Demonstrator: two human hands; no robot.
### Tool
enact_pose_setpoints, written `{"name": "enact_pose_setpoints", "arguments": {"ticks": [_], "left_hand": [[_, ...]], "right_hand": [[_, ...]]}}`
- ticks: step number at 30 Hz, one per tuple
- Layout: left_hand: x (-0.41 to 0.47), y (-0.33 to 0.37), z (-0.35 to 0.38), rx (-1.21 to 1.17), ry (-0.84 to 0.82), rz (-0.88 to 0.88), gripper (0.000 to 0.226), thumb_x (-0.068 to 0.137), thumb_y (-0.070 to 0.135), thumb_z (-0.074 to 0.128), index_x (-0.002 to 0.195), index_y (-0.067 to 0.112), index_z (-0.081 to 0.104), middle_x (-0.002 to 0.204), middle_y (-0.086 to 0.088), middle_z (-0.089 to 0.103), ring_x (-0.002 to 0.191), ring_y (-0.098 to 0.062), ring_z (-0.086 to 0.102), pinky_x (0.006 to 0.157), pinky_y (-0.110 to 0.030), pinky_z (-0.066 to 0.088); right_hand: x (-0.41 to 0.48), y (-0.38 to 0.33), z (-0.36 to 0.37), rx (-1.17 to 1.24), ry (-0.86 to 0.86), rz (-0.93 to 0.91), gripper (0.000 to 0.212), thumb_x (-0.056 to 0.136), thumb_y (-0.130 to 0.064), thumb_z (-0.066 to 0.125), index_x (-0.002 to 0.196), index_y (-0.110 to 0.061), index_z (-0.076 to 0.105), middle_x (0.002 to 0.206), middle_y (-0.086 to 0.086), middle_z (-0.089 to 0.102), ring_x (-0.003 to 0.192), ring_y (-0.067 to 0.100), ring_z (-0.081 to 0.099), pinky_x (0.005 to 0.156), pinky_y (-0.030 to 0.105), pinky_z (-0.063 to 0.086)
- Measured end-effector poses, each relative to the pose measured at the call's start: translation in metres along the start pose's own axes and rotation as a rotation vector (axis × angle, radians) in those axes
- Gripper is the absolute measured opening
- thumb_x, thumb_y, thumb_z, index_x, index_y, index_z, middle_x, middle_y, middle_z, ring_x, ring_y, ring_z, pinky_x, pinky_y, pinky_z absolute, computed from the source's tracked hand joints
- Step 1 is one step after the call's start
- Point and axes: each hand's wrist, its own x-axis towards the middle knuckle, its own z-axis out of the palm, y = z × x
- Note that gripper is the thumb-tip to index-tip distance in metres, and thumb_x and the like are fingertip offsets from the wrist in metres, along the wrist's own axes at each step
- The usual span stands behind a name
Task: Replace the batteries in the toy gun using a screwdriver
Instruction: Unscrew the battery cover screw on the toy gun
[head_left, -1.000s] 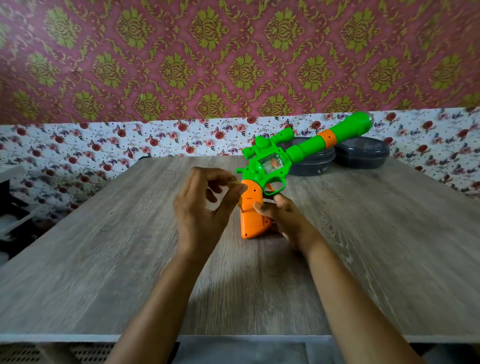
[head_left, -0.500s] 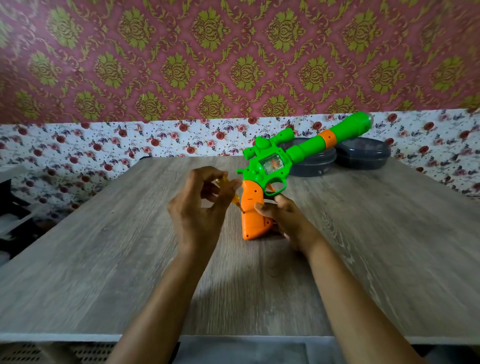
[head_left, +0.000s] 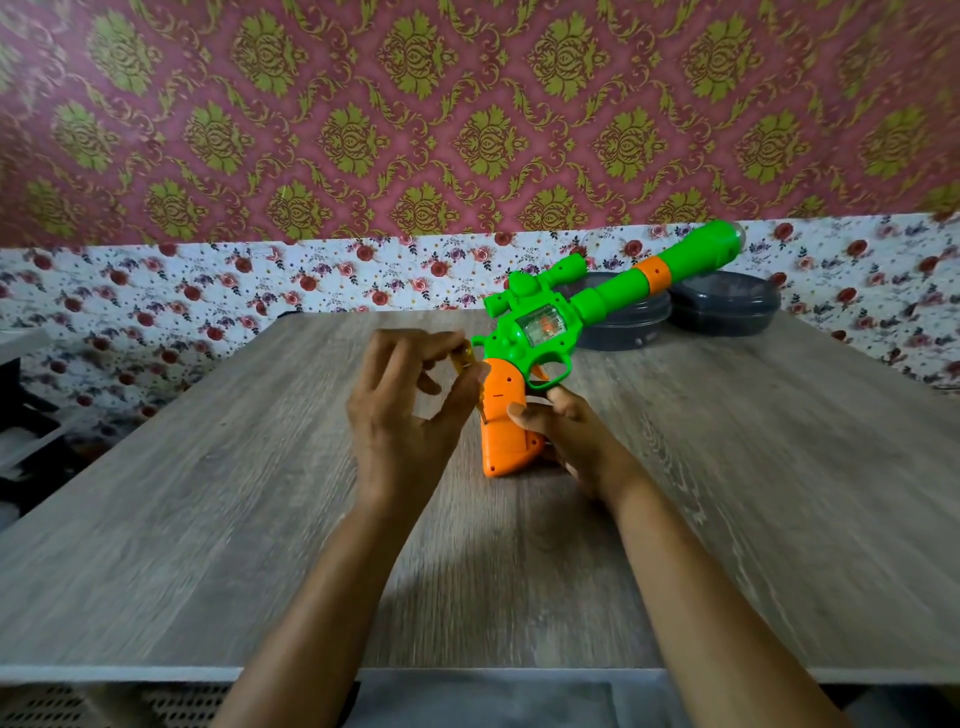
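Observation:
A green toy gun (head_left: 540, 325) with an orange grip stands on its grip on the wooden table (head_left: 208, 519), its barrel pointing up and to the right. My right hand (head_left: 566, 441) grips the orange grip from the right and holds the gun upright. My left hand (head_left: 410, 415) pinches a small screwdriver with a yellow handle (head_left: 464, 358) between thumb and fingers. The tool slants down to the grip's left side. Most of the screwdriver is hidden behind my fingers.
Two dark round lidded containers (head_left: 722, 306) sit at the table's far right, behind the gun barrel. Patterned wallpaper covers the wall behind. A dark shelf unit (head_left: 21, 426) stands left of the table.
My left hand has turned a little about the screwdriver, and its yellow handle now shows above the fingers. The gun and my right hand have stayed in place.

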Motion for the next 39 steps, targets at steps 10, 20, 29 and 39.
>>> {"name": "enact_pose_setpoints", "arguments": {"ticks": [10,20,29,39], "left_hand": [[-0.0002,0.0007,-0.0012,-0.007,0.018,-0.070,0.027,0.077,0.022,0.073,0.091,0.021,0.050,0.080,0.001,0.052,0.069,0.004,0.053,0.055,-0.011,0.045],[0.0007,0.0029,-0.0029,0.020,-0.048,0.041,0.025,0.088,0.008,0.056,0.111,0.015,0.063,0.099,0.005,0.062,0.075,-0.005,0.059,0.063,-0.015,0.049],[0.0028,-0.0013,-0.0045,-0.168,0.084,-0.165,0.023,0.079,0.013,0.071,0.087,0.023,0.051,0.098,0.007,0.063,0.085,-0.011,0.066,0.068,-0.022,0.053],[-0.0001,0.0031,-0.0021,-0.084,-0.005,-0.057,0.018,0.087,0.009,0.059,0.104,0.016,0.057,0.107,0.004,0.064,0.095,0.002,0.064,0.075,-0.019,0.055]], "right_hand": [[0.0005,0.0015,-0.0002,0.011,-0.009,0.000,0.040,0.080,-0.020,0.066,0.118,-0.018,0.053,0.102,-0.001,0.067,0.093,0.013,0.064,0.087,0.035,0.051],[-0.0009,0.0003,-0.0016,-0.044,0.003,0.026,0.020,0.085,-0.018,0.063,0.103,-0.025,0.057,0.108,0.002,0.066,0.106,0.023,0.062,0.098,0.046,0.047],[-0.0031,-0.0015,0.0010,-0.073,0.014,0.038,0.066,0.063,-0.039,0.068,0.124,-0.018,0.053,0.117,0.007,0.066,0.108,0.023,0.063,0.099,0.048,0.046],[-0.0026,-0.0021,0.0013,-0.059,0.013,0.043,0.056,0.066,-0.033,0.064,0.120,-0.020,0.054,0.114,0.005,0.066,0.108,0.022,0.062,0.098,0.045,0.047]]}}
